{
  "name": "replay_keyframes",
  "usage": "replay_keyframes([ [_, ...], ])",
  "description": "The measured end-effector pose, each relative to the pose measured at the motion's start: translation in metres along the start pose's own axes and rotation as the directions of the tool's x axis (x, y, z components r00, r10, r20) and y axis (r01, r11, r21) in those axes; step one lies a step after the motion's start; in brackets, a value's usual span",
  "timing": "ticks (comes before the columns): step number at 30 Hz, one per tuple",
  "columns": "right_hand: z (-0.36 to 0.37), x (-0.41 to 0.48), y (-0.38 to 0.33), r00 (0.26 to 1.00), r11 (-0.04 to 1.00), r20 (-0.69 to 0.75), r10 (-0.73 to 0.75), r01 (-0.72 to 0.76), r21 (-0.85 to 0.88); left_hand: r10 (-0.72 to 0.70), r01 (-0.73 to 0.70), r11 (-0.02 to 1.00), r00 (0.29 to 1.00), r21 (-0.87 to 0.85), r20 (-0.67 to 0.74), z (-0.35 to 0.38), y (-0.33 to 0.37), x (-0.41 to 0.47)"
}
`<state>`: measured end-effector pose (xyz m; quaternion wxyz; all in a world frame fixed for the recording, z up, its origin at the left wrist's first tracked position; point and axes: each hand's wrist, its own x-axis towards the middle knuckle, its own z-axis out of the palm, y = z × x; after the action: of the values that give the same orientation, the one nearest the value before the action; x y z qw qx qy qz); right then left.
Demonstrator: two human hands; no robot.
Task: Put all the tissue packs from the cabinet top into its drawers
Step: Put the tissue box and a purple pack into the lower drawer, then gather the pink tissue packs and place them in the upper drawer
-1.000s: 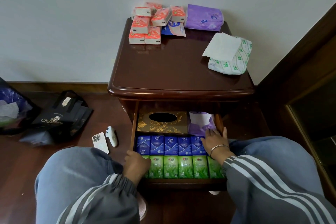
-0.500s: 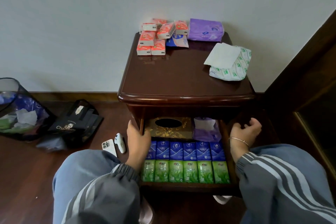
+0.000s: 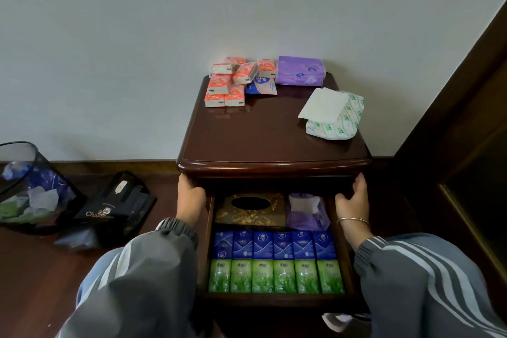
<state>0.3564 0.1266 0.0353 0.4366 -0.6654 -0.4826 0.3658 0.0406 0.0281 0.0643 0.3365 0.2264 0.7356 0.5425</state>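
Several orange tissue packs (image 3: 227, 85), a flat blue pack (image 3: 262, 86) and a purple pack (image 3: 299, 70) lie at the back of the dark wooden cabinet top (image 3: 260, 137). A white-green pack (image 3: 338, 125) with a tissue sticking out sits at its right. The lower drawer (image 3: 274, 300) stands open, holding a gold tissue box (image 3: 252, 210), a purple pack (image 3: 306, 214), a row of blue packs (image 3: 274, 244) and a row of green packs (image 3: 274, 276). My left hand (image 3: 189, 197) and right hand (image 3: 354, 199) curl round the two ends of the upper drawer front (image 3: 274, 181), just under the top.
A black mesh waste bin (image 3: 27, 184) and a black bag (image 3: 115, 208) stand on the wooden floor at the left. A dark door frame (image 3: 452, 118) rises close to the cabinet's right. My knees flank the open drawer.
Both hands left the packs in the lower drawer, moved out to its sides and rose to the upper drawer front. The view has pulled back and tilted up.
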Motion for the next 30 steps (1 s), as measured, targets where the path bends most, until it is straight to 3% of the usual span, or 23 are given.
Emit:
replay_keyframes([
  [7, -0.016, 0.008, -0.001, 0.997, 0.996, 0.072, -0.003, 0.01, -0.09, -0.001, -0.004, 0.983, 1.0, 0.181, 0.029, -0.015, 0.003, -0.002],
  [11, -0.037, 0.012, -0.007, 0.992, 0.996, 0.1, 0.071, -0.064, -0.067, -0.008, -0.008, 0.967, 0.998, 0.255, 0.064, -0.032, 0.007, -0.008],
  [16, -0.077, 0.007, -0.022, 0.949, 0.91, 0.269, 0.166, -0.042, -0.412, -0.043, -0.046, 0.9, 0.981, 0.434, 0.192, -0.066, 0.019, -0.016],
  [19, -0.095, -0.012, -0.038, 0.876, 0.723, 0.404, 0.264, 0.098, -0.684, -0.161, -0.119, 0.739, 0.925, 0.663, 0.345, -0.089, 0.038, -0.022],
  [21, -0.099, -0.029, -0.047, 0.895, 0.558, 0.391, 0.214, 0.216, -0.801, -0.203, -0.247, 0.48, 0.902, 0.842, 0.381, -0.093, 0.051, -0.031],
  [22, -0.098, -0.039, -0.05, 0.92, 0.495, 0.371, 0.124, 0.267, -0.827, -0.14, -0.292, 0.353, 0.923, 0.889, 0.358, -0.089, 0.056, -0.039],
  [24, -0.087, -0.059, -0.056, 0.906, 0.433, 0.406, -0.124, 0.417, -0.799, 0.174, -0.391, 0.182, 0.916, 0.902, 0.362, -0.072, 0.059, -0.061],
  [25, -0.077, -0.068, -0.06, 0.862, 0.438, 0.459, -0.213, 0.504, -0.744, 0.31, -0.478, 0.15, 0.854, 0.865, 0.418, -0.059, 0.058, -0.072],
  [27, -0.054, -0.081, -0.066, 0.768, 0.417, 0.581, -0.271, 0.637, -0.648, 0.416, -0.659, 0.159, 0.72, 0.735, 0.555, -0.027, 0.052, -0.09],
  [28, -0.043, -0.084, -0.066, 0.738, 0.384, 0.623, -0.259, 0.67, -0.635, 0.411, -0.703, 0.15, 0.684, 0.695, 0.603, -0.012, 0.048, -0.097],
  [30, -0.028, -0.085, -0.065, 0.717, 0.329, 0.669, -0.197, 0.691, -0.644, 0.374, -0.714, 0.113, 0.674, 0.69, 0.637, 0.013, 0.036, -0.104],
])
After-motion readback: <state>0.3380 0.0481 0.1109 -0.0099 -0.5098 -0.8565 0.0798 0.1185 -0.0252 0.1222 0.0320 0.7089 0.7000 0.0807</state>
